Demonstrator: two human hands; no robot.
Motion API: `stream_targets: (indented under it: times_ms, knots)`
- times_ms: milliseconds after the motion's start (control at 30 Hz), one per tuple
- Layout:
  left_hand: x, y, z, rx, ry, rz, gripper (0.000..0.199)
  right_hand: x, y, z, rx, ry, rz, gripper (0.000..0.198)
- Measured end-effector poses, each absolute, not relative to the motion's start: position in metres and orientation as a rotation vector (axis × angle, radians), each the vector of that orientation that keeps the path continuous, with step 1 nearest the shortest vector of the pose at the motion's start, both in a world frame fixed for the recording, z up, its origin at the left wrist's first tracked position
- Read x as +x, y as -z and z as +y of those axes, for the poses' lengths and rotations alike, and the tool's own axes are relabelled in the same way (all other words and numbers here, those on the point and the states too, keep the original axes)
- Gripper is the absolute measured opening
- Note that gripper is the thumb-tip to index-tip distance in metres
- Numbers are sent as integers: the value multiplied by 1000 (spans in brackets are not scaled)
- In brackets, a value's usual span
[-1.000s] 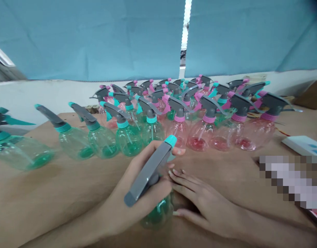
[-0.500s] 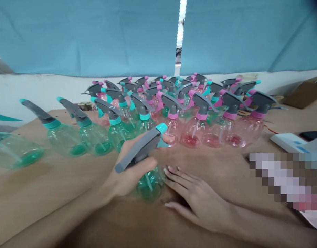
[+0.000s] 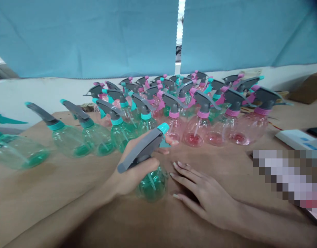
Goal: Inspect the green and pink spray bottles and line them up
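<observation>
Left hand (image 3: 135,174) grips green spray bottle (image 3: 154,189) at 6 o'clock around its neck, presumably for steadiness, right hand (image 3: 207,194) at 5 o'clock empty, fingers loosely spread, other spray bottles (image 3: 196,132) rowed toward 12.

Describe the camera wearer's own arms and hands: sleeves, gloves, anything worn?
The left hand and right hand are bare, without gloves. No sleeve, watch or bracelet shows on the left forearm or right forearm. The right hand's fingernails look long; whether a ring is worn is unclear.
</observation>
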State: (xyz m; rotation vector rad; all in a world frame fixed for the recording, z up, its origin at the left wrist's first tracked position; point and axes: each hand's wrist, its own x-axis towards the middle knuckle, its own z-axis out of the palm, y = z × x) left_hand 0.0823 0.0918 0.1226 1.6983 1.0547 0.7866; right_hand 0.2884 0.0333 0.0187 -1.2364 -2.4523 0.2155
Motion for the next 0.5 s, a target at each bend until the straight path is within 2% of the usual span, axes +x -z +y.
stream_targets:
  times_ms: [500]
  knots:
    - [84,-131,93,1772,-860,1002,17,290,-17,35,-1225,-132,-2485,45]
